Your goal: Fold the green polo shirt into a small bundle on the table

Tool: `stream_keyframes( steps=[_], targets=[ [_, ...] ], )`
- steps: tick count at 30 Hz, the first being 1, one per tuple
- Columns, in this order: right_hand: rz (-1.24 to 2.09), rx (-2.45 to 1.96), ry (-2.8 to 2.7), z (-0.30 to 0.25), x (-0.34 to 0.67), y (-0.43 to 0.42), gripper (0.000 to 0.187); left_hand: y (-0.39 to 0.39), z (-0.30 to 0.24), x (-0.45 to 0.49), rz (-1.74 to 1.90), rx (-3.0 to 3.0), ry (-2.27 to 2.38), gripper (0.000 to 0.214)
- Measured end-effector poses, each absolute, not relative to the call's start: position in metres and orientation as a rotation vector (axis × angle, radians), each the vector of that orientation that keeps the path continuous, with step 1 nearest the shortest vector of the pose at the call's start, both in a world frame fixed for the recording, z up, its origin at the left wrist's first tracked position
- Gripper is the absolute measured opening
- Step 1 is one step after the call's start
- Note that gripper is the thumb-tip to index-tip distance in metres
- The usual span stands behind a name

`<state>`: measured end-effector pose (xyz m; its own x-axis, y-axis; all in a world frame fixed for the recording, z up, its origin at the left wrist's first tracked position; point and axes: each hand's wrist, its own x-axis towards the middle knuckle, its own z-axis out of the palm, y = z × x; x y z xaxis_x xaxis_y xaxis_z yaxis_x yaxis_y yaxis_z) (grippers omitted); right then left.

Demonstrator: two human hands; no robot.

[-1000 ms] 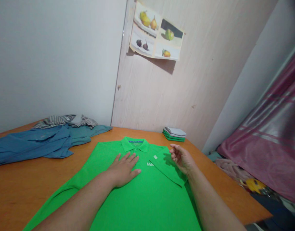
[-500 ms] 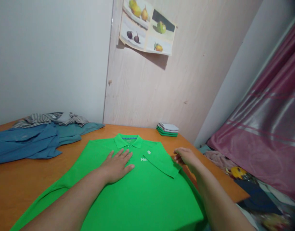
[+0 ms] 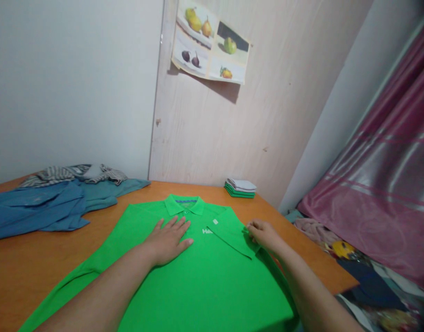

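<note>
A bright green polo shirt [image 3: 205, 286] lies front up on the orange table, its collar at the far end. One sleeve, on the right, is folded inward across the chest and partly covers the white lettering. My left hand [image 3: 170, 240] rests flat on the chest below the collar, fingers spread. At the shirt's right edge, by the folded sleeve, my right hand [image 3: 262, 234] has its fingers pinched together on the green fabric. The fingertips partly hide the cloth they grip.
A small stack of folded clothes [image 3: 240, 188], white over green, sits at the table's back right. Blue clothes [image 3: 38, 207] and a striped garment [image 3: 73, 173] lie loosely at the left. Beyond the table's [image 3: 308, 258] right edge are piled items and a pink curtain [image 3: 381, 198].
My right hand has moved slightly left and down onto the shirt's right edge, and its fingers have closed on the fabric. The left hand has stayed flat on the chest.
</note>
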<state>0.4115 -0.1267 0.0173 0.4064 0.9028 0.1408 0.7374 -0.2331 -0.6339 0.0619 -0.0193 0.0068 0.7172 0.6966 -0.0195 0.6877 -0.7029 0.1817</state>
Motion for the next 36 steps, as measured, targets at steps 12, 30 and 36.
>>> stream_keyframes(
  steps=[12, 30, 36],
  targets=[
    [0.121, -1.948, -1.535, 0.022, 0.404, -0.105, 0.017, -0.019, 0.006, 0.062, 0.074, 2.736, 1.125, 0.076],
    [0.101, -1.925, -1.544, 0.015, 0.427, -0.129, 0.022, -0.017, 0.002, 0.062, 0.108, 2.74, 1.119, 0.077],
    [0.037, -1.988, -1.6, 0.023, 0.412, -0.095, 0.027, -0.018, 0.003, 0.062, 0.105, 2.737, 1.111, 0.078]
  ],
)
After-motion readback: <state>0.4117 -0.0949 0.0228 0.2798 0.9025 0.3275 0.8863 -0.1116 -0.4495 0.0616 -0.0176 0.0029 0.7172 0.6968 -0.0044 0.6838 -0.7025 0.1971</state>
